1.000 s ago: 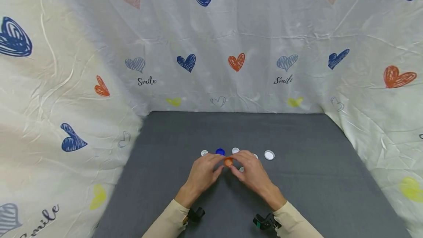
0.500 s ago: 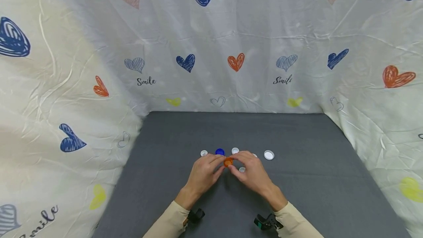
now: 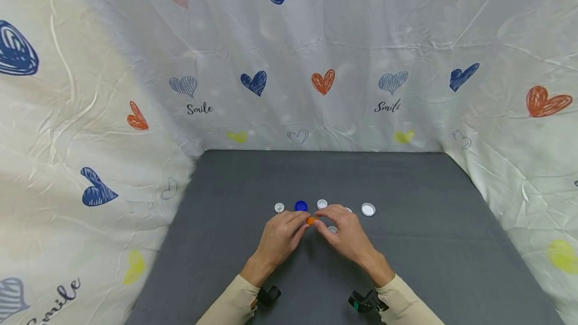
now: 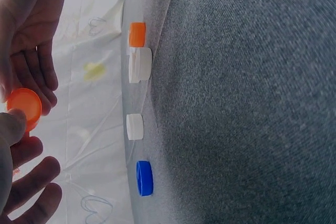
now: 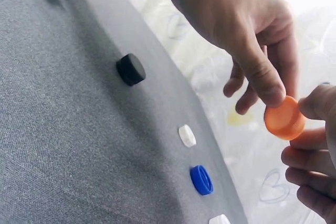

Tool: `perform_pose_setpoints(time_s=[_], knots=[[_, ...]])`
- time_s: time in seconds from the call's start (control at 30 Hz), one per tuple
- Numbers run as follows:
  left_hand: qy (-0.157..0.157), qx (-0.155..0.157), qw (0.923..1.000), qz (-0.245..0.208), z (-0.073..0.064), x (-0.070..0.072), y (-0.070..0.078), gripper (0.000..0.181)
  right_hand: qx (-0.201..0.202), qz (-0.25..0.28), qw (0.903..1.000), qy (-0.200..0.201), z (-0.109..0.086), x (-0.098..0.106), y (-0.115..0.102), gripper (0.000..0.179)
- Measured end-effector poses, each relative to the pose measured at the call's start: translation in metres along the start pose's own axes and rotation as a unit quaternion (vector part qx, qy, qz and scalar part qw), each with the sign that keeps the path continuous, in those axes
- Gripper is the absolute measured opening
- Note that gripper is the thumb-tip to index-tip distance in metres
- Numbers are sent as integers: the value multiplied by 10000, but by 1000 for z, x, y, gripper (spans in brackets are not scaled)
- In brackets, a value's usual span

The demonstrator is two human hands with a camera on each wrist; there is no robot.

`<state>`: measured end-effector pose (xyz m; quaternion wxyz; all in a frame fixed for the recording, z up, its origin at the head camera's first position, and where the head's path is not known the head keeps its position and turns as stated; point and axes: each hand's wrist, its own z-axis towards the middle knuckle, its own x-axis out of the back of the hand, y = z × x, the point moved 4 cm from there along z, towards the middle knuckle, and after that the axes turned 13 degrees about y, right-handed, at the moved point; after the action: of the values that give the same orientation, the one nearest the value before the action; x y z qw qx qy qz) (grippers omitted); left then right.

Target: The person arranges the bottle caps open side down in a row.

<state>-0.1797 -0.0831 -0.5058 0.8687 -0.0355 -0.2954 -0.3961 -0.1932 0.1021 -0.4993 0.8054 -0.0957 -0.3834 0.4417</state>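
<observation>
An orange bottle cap is held up between both hands above the table. My left hand pinches it from the left, thumb across its face in the left wrist view. My right hand has its thumb and fingertips at the opposite edge, also pinching. In the right wrist view the cap's flat round face shows. Behind the hands lie a blue cap and white caps, one left of it and another to its right. My right hand partly covers two more white caps.
A wider white cap lies right of the right hand. The side views also show a black cap and a second orange cap on the grey cloth. A heart-printed curtain encloses the table's back and sides.
The held orange cap has turned between the fingers, from its round ring facing the head camera to a narrower edge-on look. Both hands stay in nearly the same place.
</observation>
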Motion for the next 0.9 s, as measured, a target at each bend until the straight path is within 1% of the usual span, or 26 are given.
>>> perform_pose_setpoints(time_s=[0.2, 0.3, 0.37, 0.43, 0.5, 0.57, 0.63, 0.7, 0.77, 0.83, 0.9], knots=[[-144, 223, 9996, 83, -2, -3, -3, 23, -86, 65, 9999, -110, 0, 3, 3, 22], [-360, 505, 9980, 140, -5, -5, -5, 20, -26, 67, 9998, -177, 0, 4, 3, 24], [-564, 791, 9951, 158, -6, -7, -6, 19, 109, 80, 9997, -179, -1, 4, 3, 27], [-806, 1163, 9899, 92, -8, -8, -8, 19, 304, 67, 9994, -160, -2, 3, 3, 30], [-1002, 1545, 9828, -111, -9, -8, -9, 20, 505, 42, 9986, -150, -3, 2, 3, 33], [-1168, 1922, 9737, -363, -10, -8, -10, 20, 678, 27, 9976, -164, -5, 1, 2, 36], [-1290, 2231, 9643, -612, -10, -9, -11, 21, 795, 4, 9966, -194, -7, 0, 1, 37], [-1384, 2445, 9563, -804, -11, -10, -12, 21, 859, 12, 9961, -216, -9, -1, 0, 38], [-1447, 2591, 9499, -983, -12, -11, -12, 21, 923, -12, 9955, -210, -10, -2, -1, 38], [-1503, 2666, 9447, -1178, -12, -12, -12, 19, 992, -21, 9949, -161, -11, -3, -1, 38], [-1571, 2684, 9411, -1325, -12, -12, -12, 18, 1022, -22, 9947, -128, -11, -4, -2, 37]])
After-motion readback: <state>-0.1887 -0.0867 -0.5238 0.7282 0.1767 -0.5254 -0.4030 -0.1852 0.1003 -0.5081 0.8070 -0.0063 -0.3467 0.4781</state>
